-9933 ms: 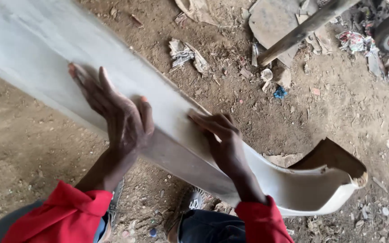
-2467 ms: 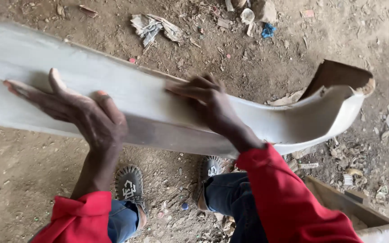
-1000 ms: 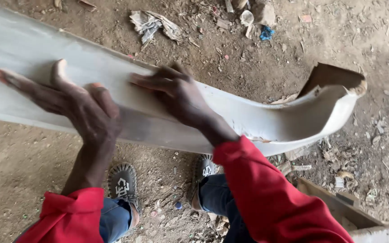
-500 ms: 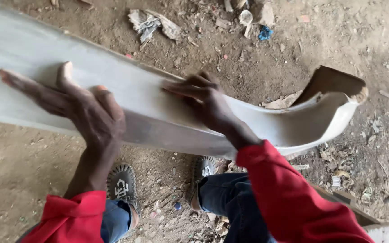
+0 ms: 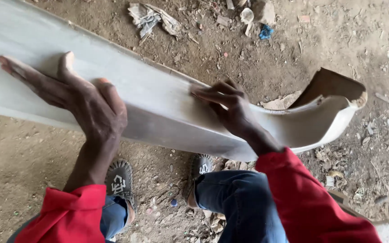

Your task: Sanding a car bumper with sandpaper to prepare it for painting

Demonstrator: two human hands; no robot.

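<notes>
The long pale bumper panel (image 5: 158, 103) is held across the view, above the dirt ground (image 5: 19, 166), with its curved, broken end (image 5: 334, 101) at the right. The left hand (image 5: 84, 103) is laid flat and open on the panel's left part, fingers spread, nothing gripped. The right hand (image 5: 228, 108), seen further left a second ago, is now pressed nearer the bend, fingers bent on the surface; whether something small is held under them cannot be told. The rubbing is judged to be worked rightward. Open ground is left beyond the far edge, apart from crumpled paper (image 5: 151, 18) and scraps (image 5: 253, 15); shoes (image 5: 120, 182) are placed below the near edge.
</notes>
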